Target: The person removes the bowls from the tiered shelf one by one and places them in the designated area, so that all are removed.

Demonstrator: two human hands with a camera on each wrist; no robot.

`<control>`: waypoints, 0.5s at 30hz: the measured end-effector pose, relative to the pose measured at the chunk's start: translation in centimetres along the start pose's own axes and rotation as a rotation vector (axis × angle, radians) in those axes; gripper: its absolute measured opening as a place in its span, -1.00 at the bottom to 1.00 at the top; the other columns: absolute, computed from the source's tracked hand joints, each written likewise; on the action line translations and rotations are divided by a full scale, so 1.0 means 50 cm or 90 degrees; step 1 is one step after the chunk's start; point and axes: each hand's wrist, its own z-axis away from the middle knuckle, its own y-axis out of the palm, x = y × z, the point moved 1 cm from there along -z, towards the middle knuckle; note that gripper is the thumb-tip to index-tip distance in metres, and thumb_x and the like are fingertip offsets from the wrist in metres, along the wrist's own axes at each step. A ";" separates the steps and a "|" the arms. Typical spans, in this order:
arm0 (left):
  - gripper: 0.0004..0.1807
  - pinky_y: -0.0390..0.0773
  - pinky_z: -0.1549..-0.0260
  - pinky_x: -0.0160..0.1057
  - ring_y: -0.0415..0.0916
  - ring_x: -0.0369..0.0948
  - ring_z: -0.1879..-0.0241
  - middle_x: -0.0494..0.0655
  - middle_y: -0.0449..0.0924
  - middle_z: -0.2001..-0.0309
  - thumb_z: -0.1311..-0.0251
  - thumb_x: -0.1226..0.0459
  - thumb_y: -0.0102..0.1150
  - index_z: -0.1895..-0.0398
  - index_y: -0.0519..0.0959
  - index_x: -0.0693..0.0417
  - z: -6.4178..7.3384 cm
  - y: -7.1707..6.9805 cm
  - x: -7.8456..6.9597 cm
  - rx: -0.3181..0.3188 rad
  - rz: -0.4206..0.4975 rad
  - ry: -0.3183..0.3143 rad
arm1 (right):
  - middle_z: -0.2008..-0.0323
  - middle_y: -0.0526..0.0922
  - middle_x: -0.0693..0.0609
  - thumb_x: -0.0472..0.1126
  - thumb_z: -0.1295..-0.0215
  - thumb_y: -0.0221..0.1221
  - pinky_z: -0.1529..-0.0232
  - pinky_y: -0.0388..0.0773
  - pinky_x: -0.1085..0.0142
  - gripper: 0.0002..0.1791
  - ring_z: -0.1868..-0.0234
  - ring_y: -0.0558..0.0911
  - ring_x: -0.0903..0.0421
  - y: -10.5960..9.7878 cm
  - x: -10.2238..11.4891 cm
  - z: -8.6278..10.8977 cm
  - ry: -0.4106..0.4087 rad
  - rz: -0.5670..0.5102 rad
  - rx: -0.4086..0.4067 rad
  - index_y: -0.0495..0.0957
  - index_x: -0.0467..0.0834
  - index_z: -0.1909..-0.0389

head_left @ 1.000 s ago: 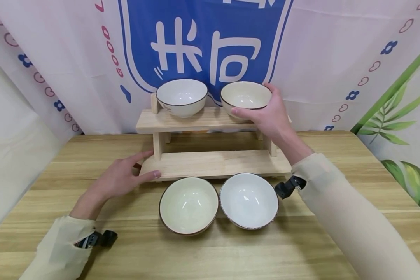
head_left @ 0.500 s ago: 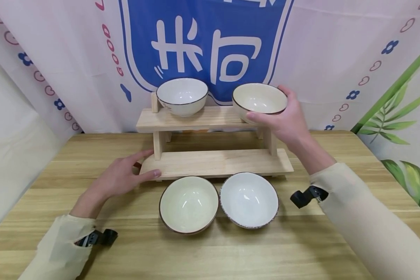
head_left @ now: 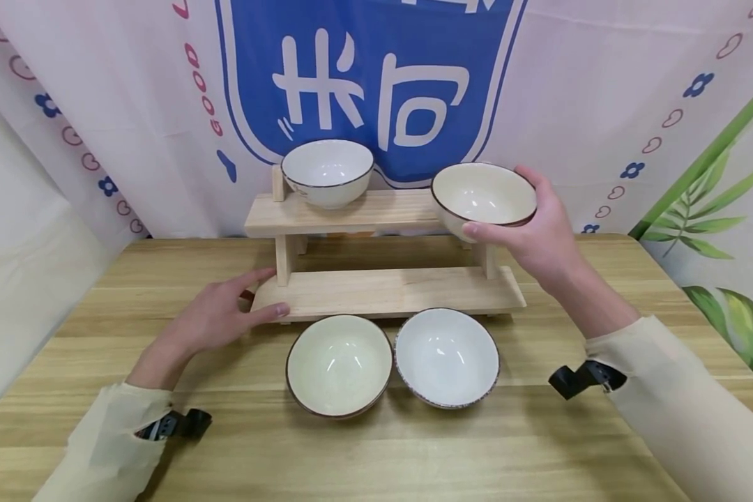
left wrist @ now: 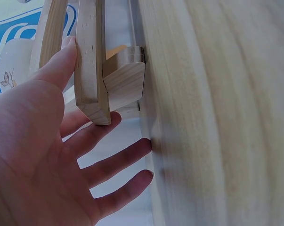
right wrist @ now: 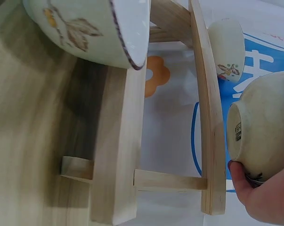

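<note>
My right hand (head_left: 542, 237) grips a cream bowl (head_left: 480, 195) with a dark rim, thumb at its near side and fingers around the right. It is off the upper shelf, in front of its right end; its underside shows in the right wrist view. My left hand (head_left: 210, 317) rests against the left end of a two-tier wooden stand (head_left: 389, 289), thumb on top of the lower board. Its other fingers spread fairly straight at the board's end in the left wrist view. A white bowl (head_left: 328, 171) sits on the upper shelf's left.
On the table (head_left: 376, 460), before the stand, a cream bowl (head_left: 339, 366) and a white bowl with a speckled rim (head_left: 447, 357) stand side by side. Directly behind the stand hangs a printed curtain (head_left: 571, 104).
My right hand has carried the cream bowl right, toward me, and off the upper shelf. The left hand and the other bowls have stayed in place.
</note>
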 end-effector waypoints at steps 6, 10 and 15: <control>0.06 0.66 -0.04 0.18 0.63 0.17 -0.20 0.33 0.57 -0.36 -0.32 -0.42 0.15 -0.68 0.20 0.00 0.002 0.000 0.002 -0.006 0.005 -0.001 | -0.59 0.23 -0.09 -0.07 -0.17 0.59 -0.36 0.52 0.37 0.28 -0.46 0.38 0.01 -0.015 -0.012 0.027 0.004 0.022 0.008 -0.09 0.04 -0.72; 0.06 0.67 -0.02 0.16 0.64 0.16 -0.20 0.33 0.57 -0.35 -0.32 -0.42 0.16 -0.68 0.21 -0.01 0.000 -0.001 0.000 -0.005 0.008 0.000 | -0.55 0.24 -0.09 -0.15 -0.20 0.57 -0.11 0.55 0.63 0.22 -0.41 0.40 0.03 -0.033 -0.023 0.050 -0.003 0.009 0.005 -0.04 0.02 -0.71; 0.06 0.69 0.00 0.13 0.64 0.15 -0.19 0.30 0.57 -0.36 -0.30 -0.43 0.16 -0.68 0.22 -0.02 0.003 -0.002 0.001 -0.002 0.011 -0.007 | -0.49 0.22 -0.11 -0.35 -0.19 0.52 -0.03 0.56 0.66 0.19 -0.33 0.40 0.04 -0.055 -0.047 0.073 -0.014 -0.030 0.014 -0.03 -0.02 -0.70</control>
